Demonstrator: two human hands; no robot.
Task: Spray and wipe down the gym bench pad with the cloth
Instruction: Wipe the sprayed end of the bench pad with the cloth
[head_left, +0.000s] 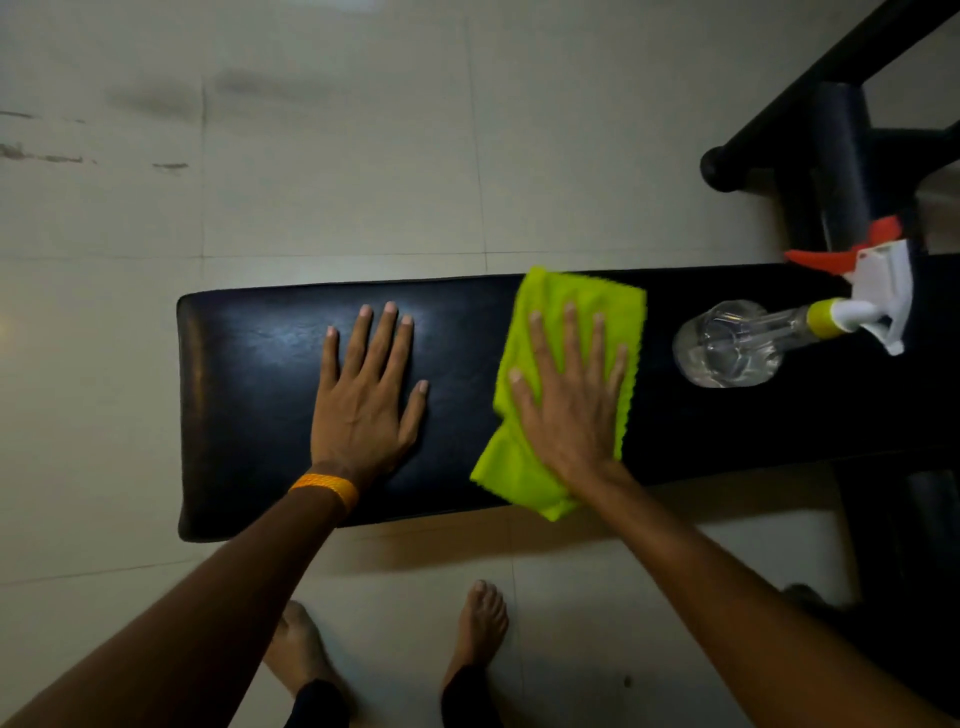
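Now flat on the cloth (524, 467): right hand (569, 410) spread open, pressing, gripping nothing. Unwiped bench pad (249, 374) running lengthwise toward nine o'clock, left hand (363, 410) open and empty, braced in that path. Spray bottle (737, 345) lying at three o'clock.

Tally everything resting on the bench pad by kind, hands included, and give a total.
Hands: 2, the left hand flat on the bench pad, the right hand pressing the cloth
Cloths: 1, the green cloth
Spray bottles: 1, the clear spray bottle lying on its side
Total: 4
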